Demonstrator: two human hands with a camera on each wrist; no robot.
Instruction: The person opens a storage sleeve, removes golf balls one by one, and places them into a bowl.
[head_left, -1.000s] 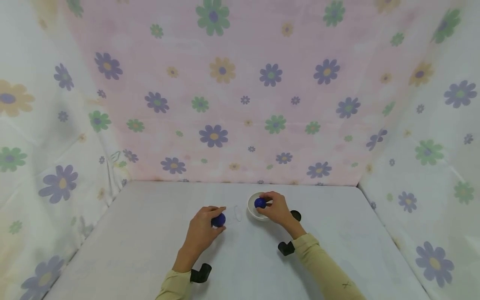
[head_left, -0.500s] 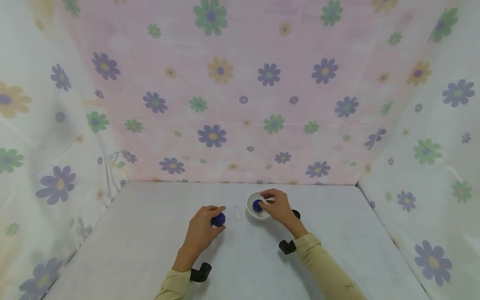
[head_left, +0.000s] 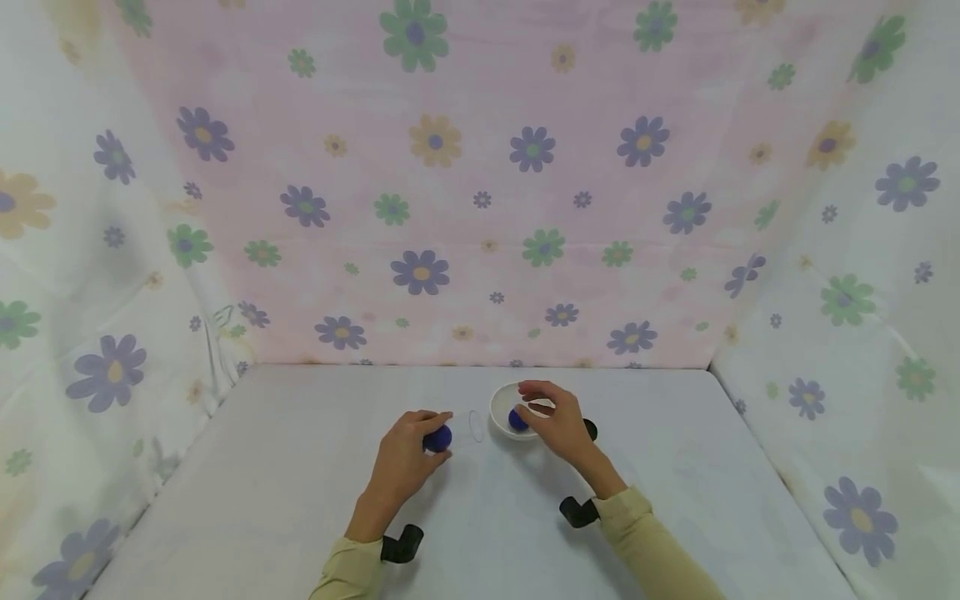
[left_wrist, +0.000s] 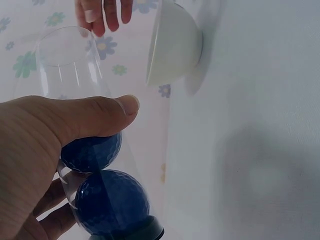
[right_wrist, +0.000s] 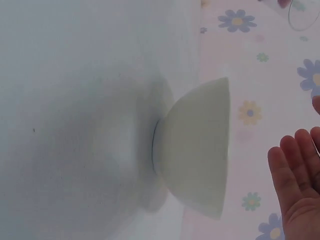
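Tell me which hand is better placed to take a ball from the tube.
Probably the right hand: it hangs over the bowl, holding nothing, while the left hand grips the clear tube, mouth toward the bowl.

Soft, rather dim light, seemingly from above, lays blurred grey shadows on the white table (head_left: 315,500) and around the base of the bowl (right_wrist: 197,150), while pale glints streak the clear tube (left_wrist: 70,75) and the flowered cloth (right_wrist: 250,165) looks hazy in both wrist views
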